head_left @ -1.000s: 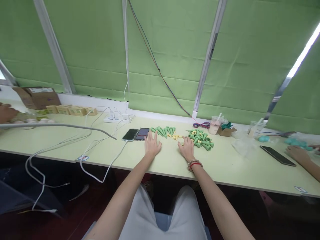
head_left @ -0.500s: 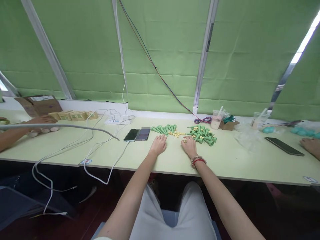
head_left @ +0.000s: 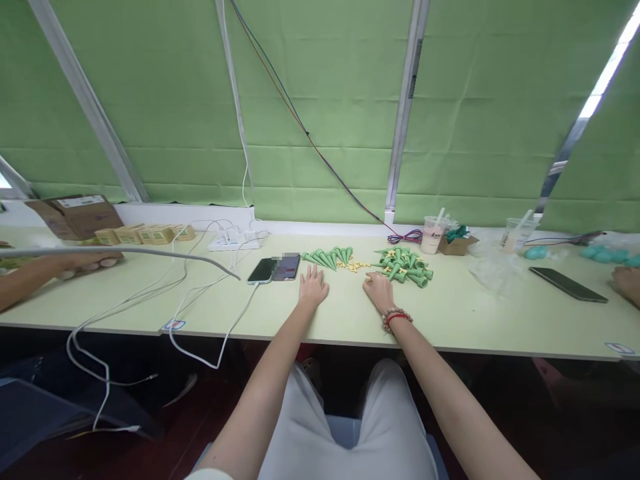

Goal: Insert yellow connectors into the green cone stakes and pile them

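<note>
My left hand lies on the table with its fingers stretched out, just right of two phones and below a fan of green cones. Small yellow pieces are scattered between this fan and a larger heap of green cones, several of which have yellow star shapes on them. Just left of and below the heap, my right hand rests with its fingers curled together. Whatever may be between its fingertips is too small to make out. A beaded bracelet and a red band circle the right wrist.
A charging phone and a second phone lie to the left. White cables trail over the table edge. A drink cup, a small box and plastic bags stand right. Other people's hands show at both sides.
My left hand's fingers have straightened and spread slightly, and the hand has shifted a little left. The right hand's fingers have curled in more. The cones look unchanged.
</note>
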{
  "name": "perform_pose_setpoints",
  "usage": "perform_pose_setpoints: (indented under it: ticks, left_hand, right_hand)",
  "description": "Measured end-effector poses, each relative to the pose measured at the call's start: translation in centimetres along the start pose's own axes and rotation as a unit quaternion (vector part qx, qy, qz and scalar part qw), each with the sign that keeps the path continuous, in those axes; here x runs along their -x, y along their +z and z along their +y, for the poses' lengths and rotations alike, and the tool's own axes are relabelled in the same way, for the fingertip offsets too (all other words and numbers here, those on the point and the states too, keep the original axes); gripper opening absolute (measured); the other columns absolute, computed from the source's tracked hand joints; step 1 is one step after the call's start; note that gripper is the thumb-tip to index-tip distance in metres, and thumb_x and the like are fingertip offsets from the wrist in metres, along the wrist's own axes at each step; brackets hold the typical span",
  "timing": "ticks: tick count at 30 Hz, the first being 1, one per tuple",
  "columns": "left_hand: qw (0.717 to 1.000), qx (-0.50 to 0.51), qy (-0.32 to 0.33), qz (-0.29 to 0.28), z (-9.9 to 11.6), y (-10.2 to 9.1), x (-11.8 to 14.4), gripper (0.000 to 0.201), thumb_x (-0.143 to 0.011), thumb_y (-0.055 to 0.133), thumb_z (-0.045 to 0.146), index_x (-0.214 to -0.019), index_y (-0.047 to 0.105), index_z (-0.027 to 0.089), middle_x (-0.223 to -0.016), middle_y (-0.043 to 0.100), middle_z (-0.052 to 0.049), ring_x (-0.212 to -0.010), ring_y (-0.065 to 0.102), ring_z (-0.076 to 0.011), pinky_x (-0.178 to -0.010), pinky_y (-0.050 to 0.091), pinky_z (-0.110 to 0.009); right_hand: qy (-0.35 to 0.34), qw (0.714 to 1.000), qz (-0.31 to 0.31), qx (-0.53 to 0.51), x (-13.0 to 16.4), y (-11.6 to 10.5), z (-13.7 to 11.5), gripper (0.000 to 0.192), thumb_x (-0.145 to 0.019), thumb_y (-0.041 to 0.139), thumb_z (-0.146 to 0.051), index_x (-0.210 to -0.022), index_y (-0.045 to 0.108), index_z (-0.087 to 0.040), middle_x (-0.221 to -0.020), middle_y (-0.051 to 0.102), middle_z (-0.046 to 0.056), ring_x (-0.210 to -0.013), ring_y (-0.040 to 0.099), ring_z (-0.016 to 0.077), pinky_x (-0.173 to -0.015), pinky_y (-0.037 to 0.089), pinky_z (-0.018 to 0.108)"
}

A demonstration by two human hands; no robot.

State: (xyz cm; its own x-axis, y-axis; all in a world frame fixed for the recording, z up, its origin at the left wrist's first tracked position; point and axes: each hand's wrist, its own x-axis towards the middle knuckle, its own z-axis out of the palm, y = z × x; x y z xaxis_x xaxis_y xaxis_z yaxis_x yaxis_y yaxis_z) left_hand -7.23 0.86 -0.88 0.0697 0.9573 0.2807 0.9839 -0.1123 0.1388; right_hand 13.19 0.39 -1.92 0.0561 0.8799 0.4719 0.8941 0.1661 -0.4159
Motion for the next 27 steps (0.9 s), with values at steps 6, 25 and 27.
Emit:
perform_pose_setpoints:
  ticks: [6, 25, 27]
  left_hand:
    - [0.998, 0.050, -0.016, -0.039, -0.29, -0.15, -0.09, 0.059, -0.085, 0.032, 0.038, -0.138, 0.036, 0.013, -0.153, 0.013, -0.012, -0.140, 0.010, -0.0306, -0.109, 0.015, -0.052]
    - [0.999, 0.046, -0.020, -0.015, -0.01, -0.30, -0.08, 0.044, -0.084, 0.034, 0.032, -0.120, 0.054, 0.017, -0.136, 0.047, -0.012, -0.128, 0.036, -0.0252, -0.105, 0.021, -0.047]
    - [0.999, 0.047, -0.020, -0.013, -0.04, -0.32, -0.11, 0.043, -0.084, 0.034, 0.032, -0.119, 0.055, 0.017, -0.135, 0.048, -0.013, -0.128, 0.037, -0.0250, -0.105, 0.021, -0.048]
  right_hand:
    - [0.027, 0.999, -0.017, 0.013, -0.16, 0.11, -0.04, 0.032, -0.083, 0.044, -0.017, -0.107, 0.066, -0.014, -0.096, 0.068, 0.014, -0.088, 0.063, 0.0227, -0.074, 0.043, 0.030]
    - [-0.021, 0.999, -0.004, -0.030, -0.19, 0.10, 0.44, 0.024, -0.084, 0.048, -0.013, -0.101, 0.064, -0.016, -0.102, 0.067, 0.008, -0.088, 0.060, 0.0190, -0.074, 0.043, 0.028]
    - [-0.025, 0.999, 0.002, -0.034, -0.17, 0.12, 0.45, 0.025, -0.085, 0.045, -0.010, -0.100, 0.065, -0.016, -0.101, 0.066, 0.008, -0.088, 0.060, 0.0189, -0.074, 0.042, 0.028]
